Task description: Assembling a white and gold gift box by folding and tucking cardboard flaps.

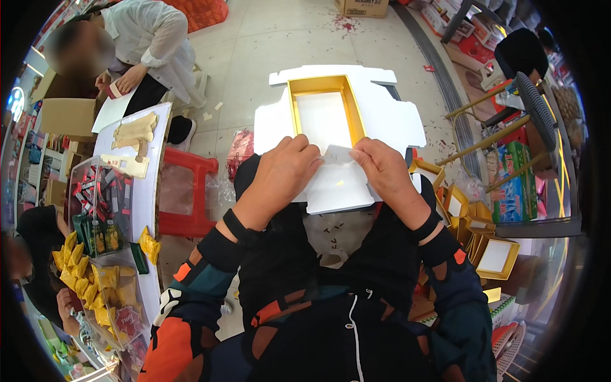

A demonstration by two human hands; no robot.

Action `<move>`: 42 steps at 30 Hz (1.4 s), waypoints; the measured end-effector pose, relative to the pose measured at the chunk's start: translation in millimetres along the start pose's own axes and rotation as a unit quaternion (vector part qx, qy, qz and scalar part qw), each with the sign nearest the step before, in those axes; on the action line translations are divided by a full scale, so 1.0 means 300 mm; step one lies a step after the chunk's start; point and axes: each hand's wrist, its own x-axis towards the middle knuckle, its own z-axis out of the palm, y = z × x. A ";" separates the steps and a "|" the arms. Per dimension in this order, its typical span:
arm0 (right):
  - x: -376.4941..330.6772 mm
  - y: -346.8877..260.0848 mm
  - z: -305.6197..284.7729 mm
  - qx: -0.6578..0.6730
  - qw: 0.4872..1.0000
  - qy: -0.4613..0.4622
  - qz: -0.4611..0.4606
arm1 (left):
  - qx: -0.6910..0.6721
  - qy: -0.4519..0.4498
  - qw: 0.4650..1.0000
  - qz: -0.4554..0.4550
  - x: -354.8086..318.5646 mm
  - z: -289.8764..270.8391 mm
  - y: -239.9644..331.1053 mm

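A flat white card sheet [273, 130] with cut-out flaps lies across my lap. On it stands a gold-walled rectangular frame [357, 118], its inside floor white. At the frame's near edge, a thin pale grey piece [338, 154] spans the gap between my hands; whether it is a flap or a loose strip I cannot tell. My right hand [387, 173] pinches its right end between thumb and fingers. My left hand [284, 170] is closed, fingertips against the left end; what they grip is hidden. A white flap [337, 191] of the sheet extends toward me below both hands.
Several gold boxes [496, 258] are piled at my right. A red stool [191, 191] stands left, beside a white table [156, 149] with yellow packets [76, 267]. A person in a white shirt [149, 38] works at far left; another person sits left. A chair [538, 111] stands right.
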 end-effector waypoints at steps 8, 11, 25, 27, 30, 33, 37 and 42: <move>0.024 -0.006 -0.019 -0.109 0.992 -0.048 -0.036 | 0.001 0.009 1.000 -0.003 -0.004 0.018 0.000; 0.037 -0.027 -0.022 -0.126 0.989 -0.068 -0.028 | -0.024 0.034 0.999 -0.026 0.009 0.024 0.011; 0.048 0.010 -0.090 0.080 0.987 -0.140 0.012 | 0.032 -0.003 0.999 0.023 0.007 0.015 0.013; 0.047 0.011 -0.133 0.179 0.946 -0.224 0.151 | 0.024 -0.008 0.999 0.020 0.010 0.017 0.006; 0.033 0.050 -0.124 0.041 0.984 -0.170 -0.043 | 0.000 -0.013 1.000 0.022 0.019 0.018 -0.005; 0.052 0.078 -0.121 0.019 0.983 -0.162 -0.086 | -0.015 -0.016 1.000 0.019 0.024 0.017 -0.004; 0.074 0.061 -0.104 -0.028 0.982 -0.157 -0.101 | -0.028 -0.015 0.999 0.014 0.021 0.010 -0.002; 0.075 0.044 -0.083 -0.077 0.983 -0.153 -0.070 | -0.043 0.007 0.999 0.003 0.018 -0.007 0.008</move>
